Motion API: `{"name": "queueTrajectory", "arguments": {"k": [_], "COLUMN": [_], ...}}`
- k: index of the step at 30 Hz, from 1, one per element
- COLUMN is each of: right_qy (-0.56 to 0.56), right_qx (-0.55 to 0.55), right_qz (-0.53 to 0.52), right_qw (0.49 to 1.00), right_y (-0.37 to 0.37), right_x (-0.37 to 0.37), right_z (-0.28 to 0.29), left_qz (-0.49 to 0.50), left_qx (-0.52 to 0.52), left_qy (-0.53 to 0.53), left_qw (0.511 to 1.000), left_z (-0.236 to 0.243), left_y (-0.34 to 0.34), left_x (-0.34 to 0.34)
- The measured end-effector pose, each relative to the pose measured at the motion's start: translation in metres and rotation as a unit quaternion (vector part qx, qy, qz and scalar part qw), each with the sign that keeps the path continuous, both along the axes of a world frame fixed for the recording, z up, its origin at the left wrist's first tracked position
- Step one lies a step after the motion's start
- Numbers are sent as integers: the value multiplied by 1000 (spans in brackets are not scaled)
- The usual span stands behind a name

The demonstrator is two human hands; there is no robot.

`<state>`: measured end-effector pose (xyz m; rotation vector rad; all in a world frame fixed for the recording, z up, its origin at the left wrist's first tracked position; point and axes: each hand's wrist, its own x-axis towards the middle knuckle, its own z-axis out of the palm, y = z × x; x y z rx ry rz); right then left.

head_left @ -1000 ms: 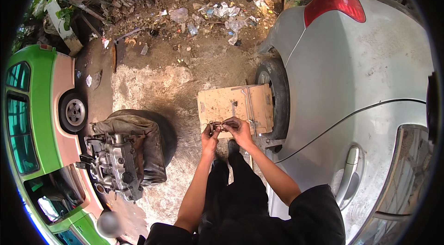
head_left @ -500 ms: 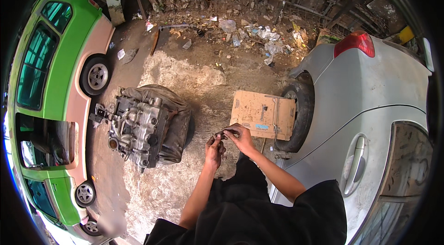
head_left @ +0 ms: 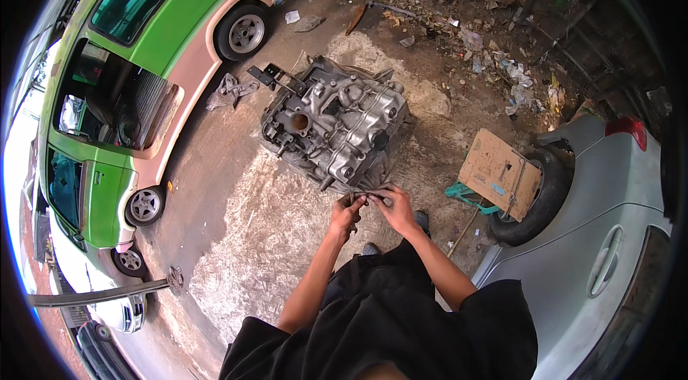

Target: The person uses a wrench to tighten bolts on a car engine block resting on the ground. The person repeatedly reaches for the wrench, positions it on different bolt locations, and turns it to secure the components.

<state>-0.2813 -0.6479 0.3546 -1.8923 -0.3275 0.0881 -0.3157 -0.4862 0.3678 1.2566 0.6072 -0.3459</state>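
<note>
My left hand (head_left: 345, 215) and my right hand (head_left: 393, 210) come together in front of my body, fingertips almost touching. Both are closed in a pinch around something small and dark, too small to name. Just beyond my fingers is a greasy metal car engine (head_left: 340, 118) with a cast cover, pipes and a round rusty port. The near edge of the engine lies close to my fingertips; whether they touch it I cannot tell.
A green and pink van (head_left: 183, 57) stands on the left with its side window open. On the right, a silver car (head_left: 609, 186) sits by a loose-looking tyre (head_left: 552, 197) and a cardboard sheet (head_left: 499, 172). Litter (head_left: 516, 79) lies along the far wall; a grey rag (head_left: 231, 91) lies near the van.
My view has swung left, so the engine now sits directly ahead of my hands and the silver car has shifted right. My hands stay together in a pinch.
</note>
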Motion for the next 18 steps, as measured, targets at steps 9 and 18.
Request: {"name": "queueTrajectory", "arguments": {"k": [9,18], "right_qy": [7,5], "right_qx": [-57,-34], "right_qz": [78,157], "right_qw": [995,987], "right_y": [107,245], "right_x": [22,101], "right_z": [19,7], "left_qz": [62,120], "left_qx": [58,100], "left_qy": [-48,-43], "left_qw": [995,987], "left_z": [-1,-7], "left_y": [102,228], "left_x": [-3,54]}}
